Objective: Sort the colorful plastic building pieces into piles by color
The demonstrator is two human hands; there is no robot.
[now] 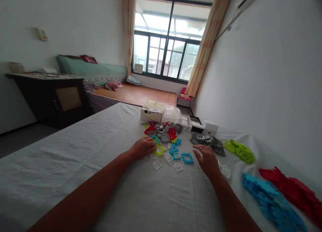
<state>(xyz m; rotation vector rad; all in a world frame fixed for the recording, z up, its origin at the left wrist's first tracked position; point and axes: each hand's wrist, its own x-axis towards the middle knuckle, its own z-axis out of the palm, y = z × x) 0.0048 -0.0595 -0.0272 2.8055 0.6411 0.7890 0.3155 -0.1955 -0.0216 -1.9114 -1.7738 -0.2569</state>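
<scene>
My left hand (142, 148) is at the left side of a mixed pile of plastic interlocking pieces, fingers curled in. What it grips, if anything, is hidden. Beside its fingertips lie a yellow-green piece (159, 149) and a blue piece (154, 139). The pile's grey pieces (165, 138) and red pieces (172, 133) are farther back. My right hand (206, 159) hovers with thumb and fingers apart, holding nothing visible. A blue square frame (187, 158) lies just left of it. Small white window pieces (178, 167) are scattered between my hands.
Sorted heaps stand to the right: grey (211, 144), yellow-green (240, 151), white (225, 171), blue (273, 201) and red (291, 191). Behind the pile are a printed carton (152, 111), a clear plastic container (172, 115) and a black-rimmed box (197, 124). A wrinkled white cloth (75, 148) covers the table.
</scene>
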